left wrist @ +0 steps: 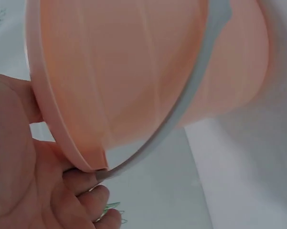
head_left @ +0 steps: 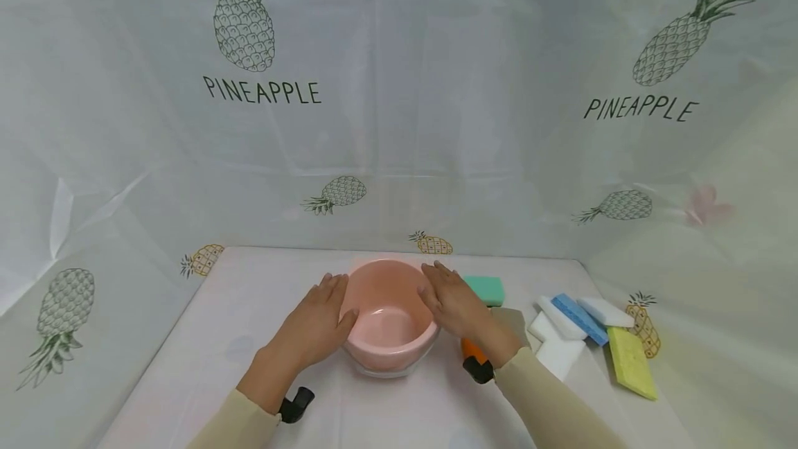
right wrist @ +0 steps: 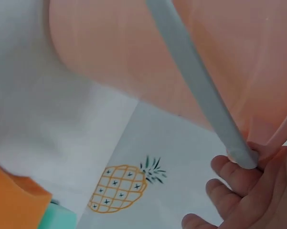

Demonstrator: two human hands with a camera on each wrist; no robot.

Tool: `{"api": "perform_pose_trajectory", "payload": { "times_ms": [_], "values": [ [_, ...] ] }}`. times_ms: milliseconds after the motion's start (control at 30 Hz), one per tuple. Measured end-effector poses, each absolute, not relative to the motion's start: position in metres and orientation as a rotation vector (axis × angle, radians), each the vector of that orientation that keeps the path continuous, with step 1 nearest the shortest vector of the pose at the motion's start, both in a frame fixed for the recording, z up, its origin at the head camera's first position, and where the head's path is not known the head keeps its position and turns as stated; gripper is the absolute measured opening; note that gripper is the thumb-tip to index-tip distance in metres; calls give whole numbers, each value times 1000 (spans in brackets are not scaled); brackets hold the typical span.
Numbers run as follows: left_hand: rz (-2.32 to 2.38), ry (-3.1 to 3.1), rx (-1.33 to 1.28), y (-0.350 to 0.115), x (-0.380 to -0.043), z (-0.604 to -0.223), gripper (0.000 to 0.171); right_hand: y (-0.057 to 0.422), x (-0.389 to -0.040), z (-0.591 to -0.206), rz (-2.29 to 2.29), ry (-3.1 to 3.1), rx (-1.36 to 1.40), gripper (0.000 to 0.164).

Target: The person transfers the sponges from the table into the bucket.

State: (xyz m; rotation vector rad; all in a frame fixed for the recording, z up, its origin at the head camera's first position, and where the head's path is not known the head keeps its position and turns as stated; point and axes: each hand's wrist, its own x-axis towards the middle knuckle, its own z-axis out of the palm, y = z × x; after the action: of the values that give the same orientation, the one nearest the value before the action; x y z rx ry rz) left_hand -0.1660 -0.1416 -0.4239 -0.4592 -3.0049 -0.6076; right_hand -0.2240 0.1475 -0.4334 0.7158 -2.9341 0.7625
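A pink plastic bucket (head_left: 389, 359) with a grey carrying handle (left wrist: 176, 107) stands on the table, its mouth facing up toward me. My left hand (head_left: 318, 328) holds its left rim, thumb over the edge and fingers along the outside. In the left wrist view those fingers (left wrist: 93, 202) lie by the handle's pivot. On the opposite side my right hand (head_left: 458, 300) holds the rim, thumb reaching over the inside. Its fingers (right wrist: 229, 195) show beside the grey handle's end in the right wrist view. The inside that shows is bare pink plastic.
Right of the bucket lie a green sponge (head_left: 486, 289), a grey-beige piece (head_left: 512, 323) and an orange item (head_left: 472, 350) partly behind my right wrist. Farther right are white sponges (head_left: 557, 355), a blue sponge (head_left: 580, 319) and a yellow sponge (head_left: 632, 364). A pineapple-print sheet (head_left: 399, 123) surrounds the table.
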Motion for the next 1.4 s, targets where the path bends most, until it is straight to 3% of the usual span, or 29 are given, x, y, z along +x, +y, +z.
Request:
{"api": "perform_pose_trajectory", "payload": {
  "times_ms": [467, 733, 1400],
  "values": [
    [-435, -2925, -498, -144, -125, -421, 65, 148, -177, -436, 693, -2846, 764, 56],
    [-337, -2871, -386, -156, -133, -430, 67, 146, -173, -438, 636, -2836, 761, 57],
    [-441, -2903, -430, -151, -134, -437, 67, 150, -166, -442, 673, -2820, 689, 63]
  ]
}}
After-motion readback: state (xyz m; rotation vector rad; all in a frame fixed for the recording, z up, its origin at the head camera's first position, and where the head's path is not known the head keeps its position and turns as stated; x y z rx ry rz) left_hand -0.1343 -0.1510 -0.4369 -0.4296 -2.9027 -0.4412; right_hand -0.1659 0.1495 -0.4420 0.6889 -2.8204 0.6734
